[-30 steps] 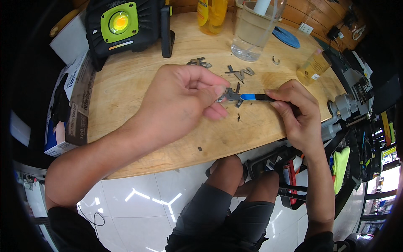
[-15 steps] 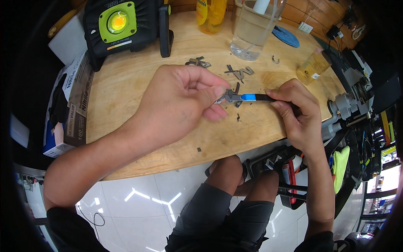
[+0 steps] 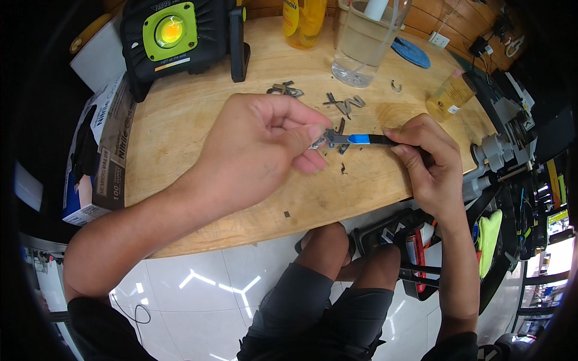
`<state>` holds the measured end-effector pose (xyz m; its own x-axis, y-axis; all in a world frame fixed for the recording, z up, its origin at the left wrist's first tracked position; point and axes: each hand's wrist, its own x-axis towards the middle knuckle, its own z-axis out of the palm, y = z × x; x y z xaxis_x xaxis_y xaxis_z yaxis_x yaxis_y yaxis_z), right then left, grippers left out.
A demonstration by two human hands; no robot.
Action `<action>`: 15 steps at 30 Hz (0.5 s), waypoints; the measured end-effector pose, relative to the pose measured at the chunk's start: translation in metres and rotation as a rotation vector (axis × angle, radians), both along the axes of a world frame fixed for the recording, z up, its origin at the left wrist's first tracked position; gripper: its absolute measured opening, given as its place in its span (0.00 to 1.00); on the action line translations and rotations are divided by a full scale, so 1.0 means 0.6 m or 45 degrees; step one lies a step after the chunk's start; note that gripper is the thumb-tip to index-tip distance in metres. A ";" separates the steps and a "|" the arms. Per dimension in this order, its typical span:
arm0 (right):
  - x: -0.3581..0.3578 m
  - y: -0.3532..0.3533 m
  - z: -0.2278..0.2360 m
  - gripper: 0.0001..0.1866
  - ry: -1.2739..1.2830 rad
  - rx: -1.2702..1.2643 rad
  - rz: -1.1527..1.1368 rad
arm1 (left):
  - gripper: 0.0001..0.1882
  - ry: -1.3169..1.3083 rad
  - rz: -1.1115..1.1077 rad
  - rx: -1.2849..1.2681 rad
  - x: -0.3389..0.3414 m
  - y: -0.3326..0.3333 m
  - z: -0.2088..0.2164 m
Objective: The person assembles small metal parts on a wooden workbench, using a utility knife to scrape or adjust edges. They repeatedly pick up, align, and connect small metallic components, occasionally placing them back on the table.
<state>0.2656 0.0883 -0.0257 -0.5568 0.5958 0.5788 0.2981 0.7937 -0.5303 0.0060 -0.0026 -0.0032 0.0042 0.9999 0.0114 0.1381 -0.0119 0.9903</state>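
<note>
My left hand [image 3: 265,144] is closed, thumb and fingers pinching a small grey piece [image 3: 317,143] that is mostly hidden by the fingertips. In my right hand [image 3: 427,159], thumb and forefinger pinch the dark end of a thin flat tool [image 3: 359,139] with a bright blue band. The tool's narrow grey end reaches left and meets the small piece at my left fingertips. Under it on the wooden table [image 3: 241,219] lie dark scraps [image 3: 344,169] and a dark grey piece [image 3: 342,127]. Beyond my hands are several grey letter-shaped pieces [image 3: 345,105] and a small pile [image 3: 286,90] of similar ones.
A black and green work light [image 3: 170,31] and a glove box [image 3: 105,162] stand on the left. At the back are a yellow bottle [image 3: 304,24], a clear container of liquid [image 3: 359,54] and a blue round pad [image 3: 412,53]. An amber bottle [image 3: 450,96] stands at right.
Both hands keep nearly the same place and grip. The whole view has shifted very slightly; nothing has been let go or picked up.
</note>
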 end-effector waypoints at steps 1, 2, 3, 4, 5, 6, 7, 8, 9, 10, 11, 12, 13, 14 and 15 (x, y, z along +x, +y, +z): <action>0.000 0.000 0.000 0.11 0.003 0.003 0.001 | 0.11 0.002 -0.001 0.001 0.000 -0.002 0.002; 0.000 -0.001 0.001 0.11 0.006 0.006 0.003 | 0.11 0.005 -0.001 0.001 0.000 -0.003 0.004; 0.001 -0.001 0.001 0.11 0.001 -0.006 -0.009 | 0.11 0.004 -0.008 -0.001 -0.001 -0.003 0.004; 0.003 -0.003 0.002 0.11 -0.005 -0.019 -0.021 | 0.11 0.003 -0.014 -0.002 -0.002 -0.002 0.003; 0.005 -0.003 0.002 0.11 -0.010 -0.031 -0.032 | 0.11 0.002 -0.020 -0.004 -0.003 -0.002 0.002; 0.006 -0.002 0.002 0.11 -0.009 -0.024 -0.028 | 0.11 0.001 -0.018 -0.004 -0.003 -0.001 0.002; 0.006 -0.001 0.001 0.11 -0.008 -0.017 -0.024 | 0.11 0.000 -0.016 -0.004 -0.002 -0.001 0.002; 0.006 0.000 0.000 0.12 -0.007 -0.010 -0.021 | 0.10 -0.002 -0.015 -0.004 -0.001 0.000 0.002; 0.006 0.000 0.000 0.12 -0.004 -0.010 -0.026 | 0.11 -0.008 -0.012 0.010 -0.001 0.000 0.000; 0.006 0.000 0.000 0.12 -0.001 -0.011 -0.032 | 0.11 -0.014 -0.010 0.024 -0.001 0.001 -0.003; 0.006 0.000 0.000 0.12 0.002 -0.012 -0.037 | 0.12 -0.020 -0.008 0.037 0.000 0.001 -0.005; 0.005 -0.001 0.000 0.12 0.001 -0.008 -0.034 | 0.14 -0.059 -0.014 0.054 -0.001 -0.001 -0.005; 0.004 -0.002 0.002 0.12 0.000 -0.005 -0.031 | 0.16 -0.098 -0.019 0.070 -0.001 -0.003 -0.004; 0.003 -0.003 0.002 0.12 -0.001 -0.001 -0.028 | 0.19 -0.137 -0.024 0.087 -0.002 -0.005 -0.003; 0.003 -0.004 0.002 0.12 -0.004 -0.004 -0.033 | 0.21 -0.142 -0.023 0.066 -0.003 -0.004 -0.003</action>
